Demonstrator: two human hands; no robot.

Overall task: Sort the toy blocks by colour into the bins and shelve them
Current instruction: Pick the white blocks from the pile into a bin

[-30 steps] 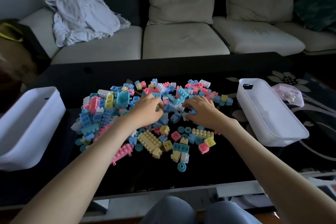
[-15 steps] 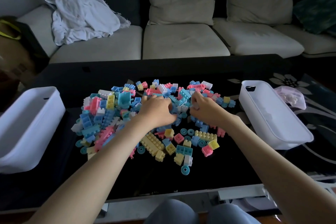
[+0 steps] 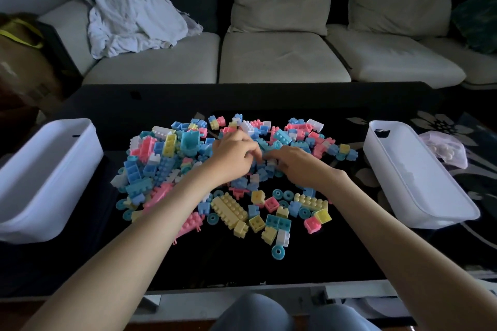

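While the toy blocks (image 3: 161,166) lie heaped on the black table (image 3: 242,269), the left hand (image 3: 231,161) and right hand (image 3: 298,166) work at the heap's middle.
Their fingers curl down among the blocks, nearly meeting; whether either grips one, I cannot tell. The right bin (image 3: 403,169) shows only its white floor; the left bin (image 3: 48,169) has its inside unclear.

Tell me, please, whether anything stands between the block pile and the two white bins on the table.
Nothing visible does: only bare tabletop separates the block pile from the left bin and the right bin.
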